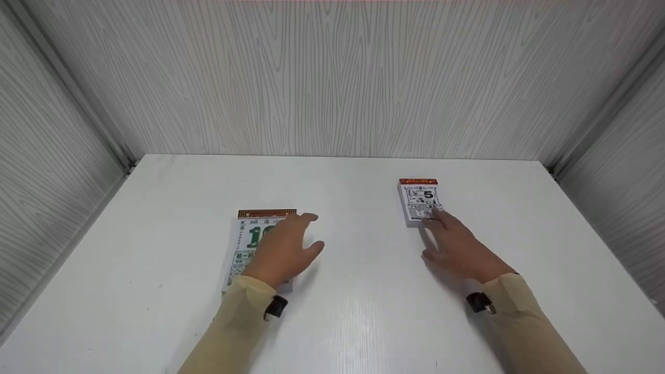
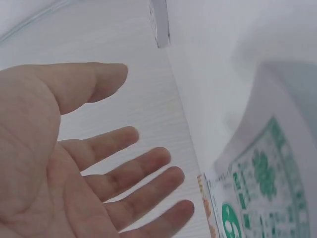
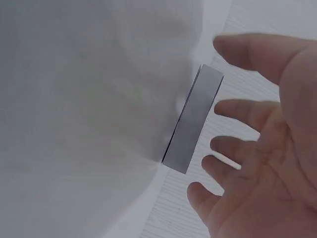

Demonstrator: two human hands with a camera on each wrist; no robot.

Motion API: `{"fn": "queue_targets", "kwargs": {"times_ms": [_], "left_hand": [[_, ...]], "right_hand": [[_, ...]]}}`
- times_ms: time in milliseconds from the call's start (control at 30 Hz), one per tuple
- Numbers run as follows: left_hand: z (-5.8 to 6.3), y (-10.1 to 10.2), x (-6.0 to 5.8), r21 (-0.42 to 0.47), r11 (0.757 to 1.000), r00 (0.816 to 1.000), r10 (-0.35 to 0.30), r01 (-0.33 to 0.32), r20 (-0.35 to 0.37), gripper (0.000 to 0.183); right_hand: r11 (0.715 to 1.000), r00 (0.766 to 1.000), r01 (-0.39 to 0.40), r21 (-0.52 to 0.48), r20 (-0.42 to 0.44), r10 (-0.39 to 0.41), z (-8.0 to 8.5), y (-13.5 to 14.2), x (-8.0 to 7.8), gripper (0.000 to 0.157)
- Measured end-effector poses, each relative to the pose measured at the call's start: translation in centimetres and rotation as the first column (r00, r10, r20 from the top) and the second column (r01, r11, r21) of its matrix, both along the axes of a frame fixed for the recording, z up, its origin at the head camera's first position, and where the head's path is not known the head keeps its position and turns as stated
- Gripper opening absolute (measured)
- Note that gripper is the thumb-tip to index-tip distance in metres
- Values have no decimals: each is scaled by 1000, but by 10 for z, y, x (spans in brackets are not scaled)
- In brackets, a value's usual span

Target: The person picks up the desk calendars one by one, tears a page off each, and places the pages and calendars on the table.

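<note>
A larger tear-off calendar (image 1: 244, 244) with green print and a brown-gold top strip lies on the left part of the white table. My left hand (image 1: 283, 249) hovers over its right side, hiding part of the page; in the left wrist view the fingers (image 2: 148, 198) are spread and hold nothing, and the calendar's page (image 2: 267, 183) curves up beside them. Farther back on the right lies a smaller tear-off calendar (image 1: 418, 200) with a red top strip and a black 5. My right hand (image 1: 460, 252) is at its near right corner, fingers loosely bent; whether they touch it I cannot tell.
The white table (image 1: 353, 311) ends at a grey wood-grain back wall (image 1: 332, 78). Similar panels stand at the left (image 1: 47, 156) and right (image 1: 623, 156). Table surface lies between the two calendars.
</note>
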State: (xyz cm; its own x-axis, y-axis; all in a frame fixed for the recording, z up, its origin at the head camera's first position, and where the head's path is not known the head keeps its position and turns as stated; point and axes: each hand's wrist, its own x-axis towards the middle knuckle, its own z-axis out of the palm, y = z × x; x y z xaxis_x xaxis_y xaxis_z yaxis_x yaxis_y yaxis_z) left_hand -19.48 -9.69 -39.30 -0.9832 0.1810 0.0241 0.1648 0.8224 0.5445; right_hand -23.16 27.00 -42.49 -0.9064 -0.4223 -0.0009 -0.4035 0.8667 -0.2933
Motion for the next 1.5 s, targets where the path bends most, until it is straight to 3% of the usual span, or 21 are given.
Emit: {"fn": "queue_targets", "kwargs": {"times_ms": [233, 467, 700, 1100, 1500], "left_hand": [[-6, 7, 3, 0, 1000, 1000, -4, 4, 9, 59], [-9, 12, 4, -20, 1000, 998, -22, 23, 59, 59], [-9, 13, 4, -25, 999, 996, -42, 44, 73, 55], [-9, 16, 4, -42, 995, 995, -93, 95, 41, 51], [-11, 21, 8, -70, 993, 995, -95, 95, 12, 49]], "right_hand": [[1000, 995, 6, -1, 101, -6, 0, -2, 2, 67], [1000, 995, 4, -11, 100, -3, 3, -2, 1, 78], [998, 998, -59, 6, 34, 59, 6, -7, 6, 53], [995, 995, -97, 25, 34, 96, 11, -17, 20, 52], [977, 977, -213, 28, -9, 213, 16, -40, 42, 42]]}}
